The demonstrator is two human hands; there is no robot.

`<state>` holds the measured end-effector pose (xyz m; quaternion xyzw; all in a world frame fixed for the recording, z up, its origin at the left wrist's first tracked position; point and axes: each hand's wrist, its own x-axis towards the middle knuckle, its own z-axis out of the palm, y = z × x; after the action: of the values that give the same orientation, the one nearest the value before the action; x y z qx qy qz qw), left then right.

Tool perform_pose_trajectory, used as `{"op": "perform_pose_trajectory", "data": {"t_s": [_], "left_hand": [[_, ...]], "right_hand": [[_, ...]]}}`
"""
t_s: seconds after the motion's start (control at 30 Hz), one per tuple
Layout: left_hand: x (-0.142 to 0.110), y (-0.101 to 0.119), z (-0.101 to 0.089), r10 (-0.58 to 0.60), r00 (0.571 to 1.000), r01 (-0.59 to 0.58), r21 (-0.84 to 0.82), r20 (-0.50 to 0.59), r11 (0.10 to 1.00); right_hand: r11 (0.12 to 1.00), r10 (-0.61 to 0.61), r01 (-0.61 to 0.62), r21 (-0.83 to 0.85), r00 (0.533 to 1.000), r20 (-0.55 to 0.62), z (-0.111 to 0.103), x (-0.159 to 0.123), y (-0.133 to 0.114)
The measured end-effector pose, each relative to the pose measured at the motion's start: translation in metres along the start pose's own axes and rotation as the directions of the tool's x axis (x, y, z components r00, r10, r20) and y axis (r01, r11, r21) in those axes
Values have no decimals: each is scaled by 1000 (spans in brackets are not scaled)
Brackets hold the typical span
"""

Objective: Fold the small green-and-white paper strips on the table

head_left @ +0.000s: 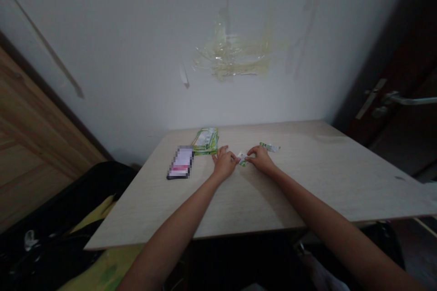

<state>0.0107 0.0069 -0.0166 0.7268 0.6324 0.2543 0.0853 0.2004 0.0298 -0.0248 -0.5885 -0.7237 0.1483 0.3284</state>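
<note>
Both my hands rest on the light wooden table (307, 182), far from me. Between them lies a small green and white packet (242, 159). My left hand (223, 163) pinches its left end and my right hand (259, 157) pinches its right end. Just behind my right hand lies another small green and white packet (269, 147). A stack of green and white packets (205, 141) lies behind my left hand.
A phone (180, 162) lies flat on the table, left of my left hand. The table stands against a white wall with tape marks. A wooden door (30, 145) is at the left, a dark door with a handle (392, 98) at the right. Dark bags (68, 218) lie below left.
</note>
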Motion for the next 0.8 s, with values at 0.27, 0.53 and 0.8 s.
{"op": "perform_pose_trajectory", "data": {"t_s": [0.27,0.53,0.8], "left_hand": [[2,0,1,53,997,-56,-68,-56,996],[4,3,3,4,995,-16,-125,-96,992],[3,4,5,-18,989,-3,-142,-147,990]], "right_hand": [[998,-56,56,37,998,12,-3,2,3],[989,-104,97,108,993,54,-9,6,3],[992,-108,102,69,989,97,-12,4,-3]]}}
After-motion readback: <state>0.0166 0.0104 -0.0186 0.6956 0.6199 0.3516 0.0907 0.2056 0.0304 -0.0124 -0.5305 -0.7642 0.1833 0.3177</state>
